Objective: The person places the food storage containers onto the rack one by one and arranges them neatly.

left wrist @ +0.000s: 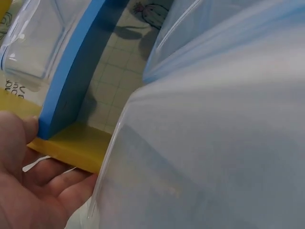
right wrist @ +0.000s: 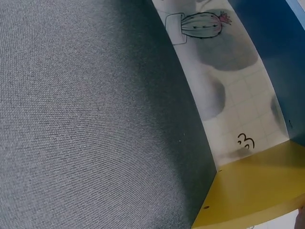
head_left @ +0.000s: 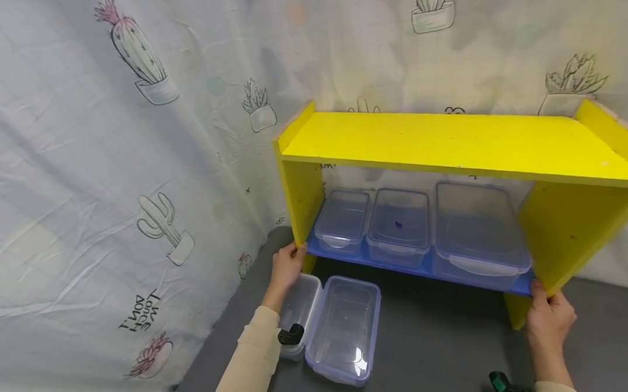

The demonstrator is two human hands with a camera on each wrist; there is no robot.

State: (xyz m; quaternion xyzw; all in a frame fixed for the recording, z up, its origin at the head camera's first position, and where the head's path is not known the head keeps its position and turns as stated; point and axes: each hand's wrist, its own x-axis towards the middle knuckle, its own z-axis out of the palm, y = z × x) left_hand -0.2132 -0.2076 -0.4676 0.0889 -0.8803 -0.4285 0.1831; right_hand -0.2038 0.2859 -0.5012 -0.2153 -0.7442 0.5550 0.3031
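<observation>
Beige sleeves (head_left: 254, 354) lie nearest, and beyond them my left hand (head_left: 286, 269) and right hand (head_left: 551, 318) grip the yellow shelf (head_left: 453, 140) at its near left and right edges, its long axis between them.

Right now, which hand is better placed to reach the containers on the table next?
Probably the left hand: it grips the yellow shelf beside those containers; the right hand holds the opposite end, farther off.

Panel (right wrist: 259, 183): yellow, a dark hole near its left edge.
Table (right wrist: 86, 119): grey, woven; we see it left of the panel.
Cloth (right wrist: 240, 100): pale, behind the panel; we spot a cactus (right wrist: 202, 25) drawn well above the panel.
Board (right wrist: 274, 57): blue, above the panel's right side.
Right hand (right wrist: 300, 220): we glimpse a sliver at the panel's lower right.
</observation>
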